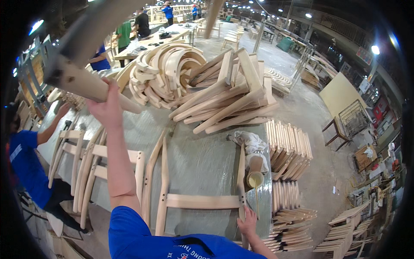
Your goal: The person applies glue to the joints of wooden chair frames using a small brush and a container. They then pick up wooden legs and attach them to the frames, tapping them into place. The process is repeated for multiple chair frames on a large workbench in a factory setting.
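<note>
Raised at the upper left, my left hand [107, 103] is closed round a pale wooden chair part [86, 84]. It has a dark end and a dark hole, and its near portion is blurred and cut off by the picture's edge. Low on the right, my right hand [248, 223] has its fingers curled at the right post of a wooden chair frame [202, 201]. That frame lies on the table, two posts joined by a crossrail, with dark holes at the joints. Beside its right post stands a cup of pale liquid [255, 179] with a thin stick in it.
Grey sheeting covers the table [194, 164]. Curved wooden pieces [166, 71] and straight chair parts [228, 95] are heaped at its far side. More frames [97, 151] lie left; a white cloth [250, 141] lies right. Stacked parts [286, 149] flank the table. A co-worker [28, 159] is at left.
</note>
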Tool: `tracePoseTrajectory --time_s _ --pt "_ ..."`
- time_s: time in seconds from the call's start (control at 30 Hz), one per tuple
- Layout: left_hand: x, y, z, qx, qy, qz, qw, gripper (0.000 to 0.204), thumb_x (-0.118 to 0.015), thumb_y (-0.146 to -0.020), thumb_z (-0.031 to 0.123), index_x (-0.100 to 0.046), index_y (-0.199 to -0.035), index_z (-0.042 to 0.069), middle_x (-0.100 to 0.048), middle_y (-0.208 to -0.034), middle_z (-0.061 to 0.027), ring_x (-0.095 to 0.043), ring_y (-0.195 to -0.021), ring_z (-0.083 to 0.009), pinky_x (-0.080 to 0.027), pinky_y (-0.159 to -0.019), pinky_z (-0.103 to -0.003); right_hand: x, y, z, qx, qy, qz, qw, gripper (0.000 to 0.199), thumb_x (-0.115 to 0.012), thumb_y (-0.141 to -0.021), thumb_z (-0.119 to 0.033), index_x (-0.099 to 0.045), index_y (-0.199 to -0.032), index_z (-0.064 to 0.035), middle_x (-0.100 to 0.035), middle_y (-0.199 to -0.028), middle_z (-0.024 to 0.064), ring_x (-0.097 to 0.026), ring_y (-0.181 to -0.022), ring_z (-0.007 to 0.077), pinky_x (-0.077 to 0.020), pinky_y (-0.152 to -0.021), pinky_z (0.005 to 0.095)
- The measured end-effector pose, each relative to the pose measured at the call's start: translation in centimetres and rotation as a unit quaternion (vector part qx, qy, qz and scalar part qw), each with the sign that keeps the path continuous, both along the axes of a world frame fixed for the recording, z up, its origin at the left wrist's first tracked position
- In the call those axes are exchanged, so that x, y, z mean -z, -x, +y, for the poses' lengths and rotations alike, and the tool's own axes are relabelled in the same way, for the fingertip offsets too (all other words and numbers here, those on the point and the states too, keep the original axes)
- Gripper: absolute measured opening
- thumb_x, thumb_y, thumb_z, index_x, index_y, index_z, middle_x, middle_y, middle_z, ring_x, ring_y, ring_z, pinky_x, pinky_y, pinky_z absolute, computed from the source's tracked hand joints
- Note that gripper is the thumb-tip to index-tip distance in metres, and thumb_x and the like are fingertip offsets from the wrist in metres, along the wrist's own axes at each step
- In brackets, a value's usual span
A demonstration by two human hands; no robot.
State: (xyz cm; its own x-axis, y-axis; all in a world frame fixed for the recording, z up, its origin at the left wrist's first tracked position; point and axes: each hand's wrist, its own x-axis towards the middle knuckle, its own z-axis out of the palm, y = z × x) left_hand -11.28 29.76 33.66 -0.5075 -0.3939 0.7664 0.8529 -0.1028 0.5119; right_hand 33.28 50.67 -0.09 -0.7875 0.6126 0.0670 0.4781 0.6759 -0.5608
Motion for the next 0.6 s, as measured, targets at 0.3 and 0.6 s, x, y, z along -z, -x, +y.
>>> tracePoseTrajectory --time_s 0.3,0.6 --pt "2.1 -12.3 -10.7 0.308 0.114 -0.321 0.889 0.028 -0.061 -0.082 0.015 -0.049 -0.103 0.001 -0.052 -0.077 -0.0051 -0.054 -0.062 -0.0142 -0.047 -0.056 -0.028 -13.0 0.5 6.0 0.044 0.540 0.420 0.728 0.075 -0.035 -0.087 -0.059 -0.024 -0.139 -0.0063 -0.034 -0.136 0.0184 -0.046 -0.114 0.0309 -0.0484 -0.084 0.0459" --pt "22.3 -22.2 -13.3 0.298 0.216 -0.606 0.705 0.024 -0.060 -0.077 0.008 -0.049 -0.097 0.002 -0.055 -0.073 -0.0055 -0.053 -0.057 -0.0129 -0.047 -0.047 -0.027 -9.9 -8.2 0.0 -0.042 0.478 0.163 0.862 0.081 -0.063 -0.076 -0.007 -0.020 -0.143 -0.0176 -0.059 -0.090 0.0100 -0.054 -0.055 0.0099 -0.0464 -0.047 0.0236"
